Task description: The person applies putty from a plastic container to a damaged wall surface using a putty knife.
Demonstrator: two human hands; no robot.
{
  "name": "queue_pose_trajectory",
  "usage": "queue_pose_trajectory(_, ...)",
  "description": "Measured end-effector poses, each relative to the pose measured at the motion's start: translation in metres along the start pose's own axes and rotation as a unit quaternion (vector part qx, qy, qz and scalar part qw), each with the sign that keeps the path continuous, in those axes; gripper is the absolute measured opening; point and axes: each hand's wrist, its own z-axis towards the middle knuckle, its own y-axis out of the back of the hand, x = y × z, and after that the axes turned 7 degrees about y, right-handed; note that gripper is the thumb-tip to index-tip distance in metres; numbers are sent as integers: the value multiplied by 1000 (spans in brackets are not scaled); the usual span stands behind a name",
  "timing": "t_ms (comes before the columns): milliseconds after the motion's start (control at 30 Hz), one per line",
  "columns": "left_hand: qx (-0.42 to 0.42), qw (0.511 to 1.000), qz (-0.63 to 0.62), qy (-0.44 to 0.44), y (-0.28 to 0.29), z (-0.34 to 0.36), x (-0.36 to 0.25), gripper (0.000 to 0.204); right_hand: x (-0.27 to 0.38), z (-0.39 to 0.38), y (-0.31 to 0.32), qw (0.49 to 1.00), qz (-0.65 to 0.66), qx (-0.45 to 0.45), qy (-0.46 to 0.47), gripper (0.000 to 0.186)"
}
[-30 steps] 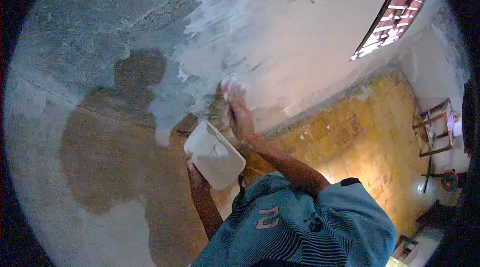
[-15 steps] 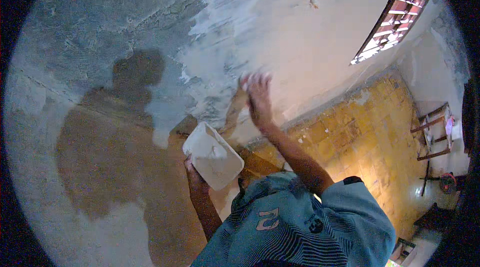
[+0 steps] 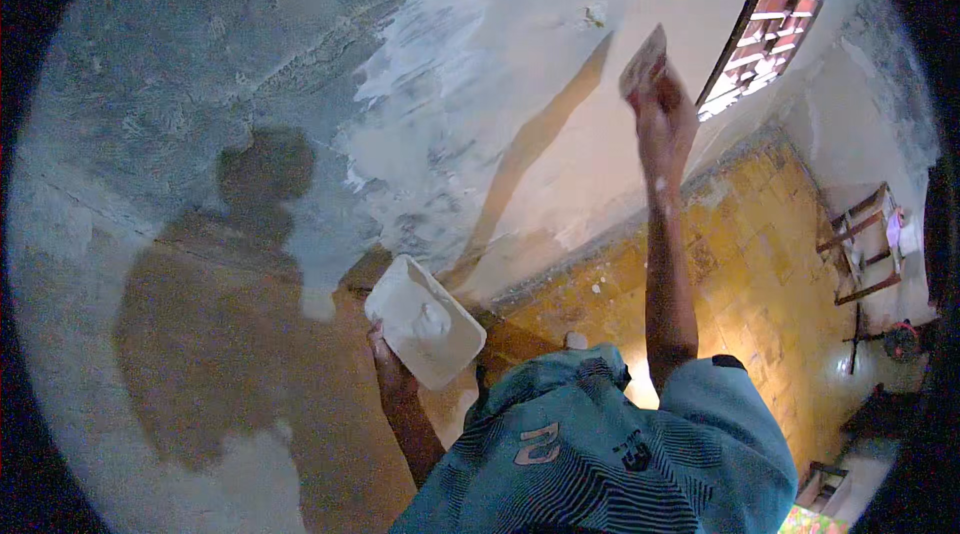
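My left hand [image 3: 380, 342] grips the side of a white rectangular plastic tub [image 3: 455, 334], thumb over its rim. A lump of white putty-like paste [image 3: 431, 319] lies inside the tilted tub. My right arm is stretched up and away to the right. At its end my right hand [image 3: 660, 99] is closed around something flat and pale with a pointed corner, blurred and too unclear to name. That hand is near the wall [image 3: 540, 74], right of a small spot [image 3: 593, 16] with whitish paste about it. White smears cover the wall's middle band.
Rough grey plaster [image 3: 230, 24] fills the upper left, with my shadow [image 3: 215, 334] below it. A barred window [image 3: 790, 9] is at the upper right. Yellowish floor tiles [image 3: 740, 234] run along the wall's foot. A wooden frame [image 3: 860, 244] and a fan-like object [image 3: 902, 342] stand far right.
My right hand has swung up and right from near the tub to beside the window. The brownish wall spot now has whitish paste on it. My left hand keeps the tub nearly in place.
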Motion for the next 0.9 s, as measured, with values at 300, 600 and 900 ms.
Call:
queue_pose_trajectory(300,58,997,-38,15,13,-3,3,62,51,25,-55,956,-259,47,127,40)
queue_pose_trajectory(600,42,999,-19,-3,13,1,3,61,106,-72,-109,964,-143,204,99,49)
queue_pose_trajectory(900,-6,1000,0,-15,19,-4,3,60,30,-93,-3,863,218,267,-368,30)
